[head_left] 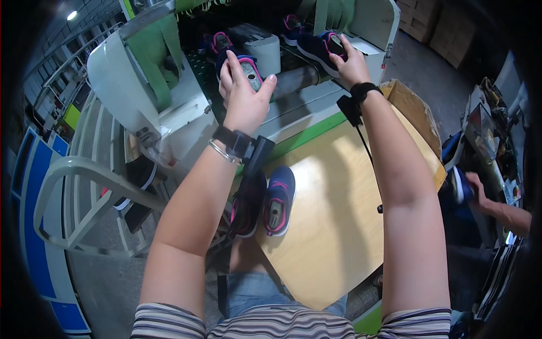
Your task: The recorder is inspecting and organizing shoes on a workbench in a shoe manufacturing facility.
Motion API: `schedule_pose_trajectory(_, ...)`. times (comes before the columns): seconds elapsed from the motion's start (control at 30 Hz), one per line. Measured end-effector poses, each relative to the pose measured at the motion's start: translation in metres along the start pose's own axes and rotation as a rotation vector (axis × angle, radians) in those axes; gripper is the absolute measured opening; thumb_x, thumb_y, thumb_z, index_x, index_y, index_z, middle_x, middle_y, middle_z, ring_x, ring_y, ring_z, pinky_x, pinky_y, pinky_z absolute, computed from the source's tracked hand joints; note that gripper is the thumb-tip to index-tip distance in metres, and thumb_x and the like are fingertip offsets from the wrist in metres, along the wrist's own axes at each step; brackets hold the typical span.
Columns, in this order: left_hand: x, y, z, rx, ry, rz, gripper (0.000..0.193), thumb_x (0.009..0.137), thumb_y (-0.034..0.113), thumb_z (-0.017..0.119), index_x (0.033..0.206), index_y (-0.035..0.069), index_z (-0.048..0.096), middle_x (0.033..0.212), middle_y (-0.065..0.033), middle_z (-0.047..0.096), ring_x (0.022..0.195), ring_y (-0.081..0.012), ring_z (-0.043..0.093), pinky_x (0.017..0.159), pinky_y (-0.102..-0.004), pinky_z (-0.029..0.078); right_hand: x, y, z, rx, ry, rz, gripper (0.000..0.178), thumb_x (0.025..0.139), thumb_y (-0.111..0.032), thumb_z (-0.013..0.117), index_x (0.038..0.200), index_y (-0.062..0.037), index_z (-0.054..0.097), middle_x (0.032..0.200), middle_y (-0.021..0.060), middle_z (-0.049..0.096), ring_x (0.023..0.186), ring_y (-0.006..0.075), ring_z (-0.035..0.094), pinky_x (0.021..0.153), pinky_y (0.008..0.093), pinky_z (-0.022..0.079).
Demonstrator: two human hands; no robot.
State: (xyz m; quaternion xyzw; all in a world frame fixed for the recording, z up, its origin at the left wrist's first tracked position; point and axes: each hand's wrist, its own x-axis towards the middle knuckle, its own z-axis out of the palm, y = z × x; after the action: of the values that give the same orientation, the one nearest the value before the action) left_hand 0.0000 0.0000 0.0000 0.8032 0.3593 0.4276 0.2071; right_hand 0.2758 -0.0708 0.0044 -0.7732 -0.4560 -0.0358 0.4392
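Note:
My left hand (245,99) is closed around the heel end of a navy shoe (249,66) with pink trim, at the mouth of a white machine (121,79). Part of that shoe is hidden by the fingers. Farther right, my right hand (354,68) grips the heel of a matching shoe (314,45), its pale sole facing me. Both toes point into the machine. Deeper inside lie two more such shoes, one on the left (221,41) and one on the right (291,24). Below my left wrist, a navy shoe (280,192) rests on the tan board (333,226), beside a darker, shadowed shoe (247,206).
Green strip curtains (155,56) hang at the machine's opening, and a roller (296,80) crosses its front. A cardboard box (418,107) stands right of the board. At far right another person's hand (479,192) touches a shoe (460,183). A pale tubular rail (84,164) curves at left.

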Motion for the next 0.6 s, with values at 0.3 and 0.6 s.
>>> schedule_pose_trajectory(0.3,-0.140,0.027,-0.083,-0.237,-0.312,0.326,0.077,0.091,0.027,0.068,0.153,0.004,0.029,0.159,-0.0241,0.021,0.146,-0.0393,0.027,0.118,-0.0429,0.024,-0.293,-0.033,-0.029,0.188,-0.458,-0.188,0.074,0.085,-0.028,0.077,0.145,-0.0043,0.042,0.150,0.0255,0.039,0.142,0.0430,0.033,0.118,0.0463,0.028)
schedule_pose_trajectory(0.6,-0.262,-0.029,-0.008,0.059,-0.522,0.154,0.076,0.091,0.025,0.067,0.153,0.001,0.029,0.160,-0.0275,0.018,0.146,-0.0456,0.023,0.118,-0.0494,0.024,-0.404,0.014,-0.048,-0.078,-0.919,0.122,0.097,0.085,-0.050,0.072,0.156,-0.0057,0.024,0.160,0.0278,0.019,0.149,0.0449,0.015,0.120,0.0538,0.017)
